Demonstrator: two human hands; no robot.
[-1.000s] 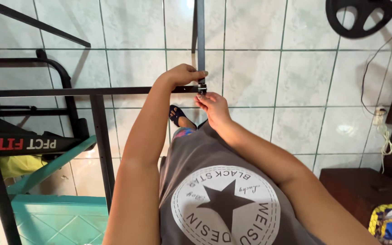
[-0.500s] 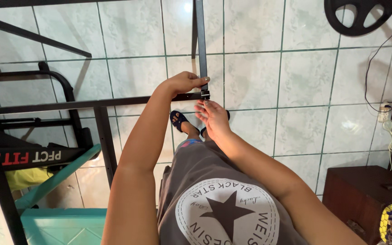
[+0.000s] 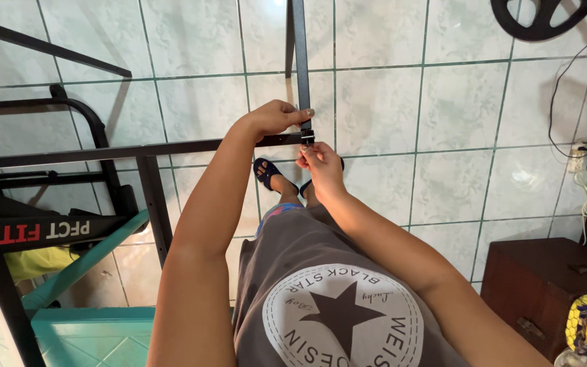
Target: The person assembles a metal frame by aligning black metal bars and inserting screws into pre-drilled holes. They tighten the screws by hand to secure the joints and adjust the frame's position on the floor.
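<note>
Where two black bars of a metal frame (image 3: 171, 148) meet at a corner joint (image 3: 306, 136), both hands are at work in the head view. The left hand (image 3: 274, 117) is curled over the horizontal bar just beside the joint, fingers wrapped down around it and gripping it. The right hand (image 3: 319, 163) sits just below the joint, its fingertips pinched together and touching a small part at the joint's underside; that part is too small to make out. From the joint one bar (image 3: 300, 61) runs away toward the top edge of the picture, and the other runs left across the picture, with a leg dropping from it.

Below the hands, sandalled feet (image 3: 270, 175) stand on the pale green floor tiles (image 3: 388, 102). A grey shirt (image 3: 321, 299) with a round star print fills the lower middle. To the left stands a black exercise machine (image 3: 42, 170), and in the lower left corner is a teal plastic piece (image 3: 90, 333). On the right are a dark wooden cabinet (image 3: 538, 285), a power strip (image 3: 577, 158) with a white cable, and a black wheel (image 3: 545, 17) at the top edge.
</note>
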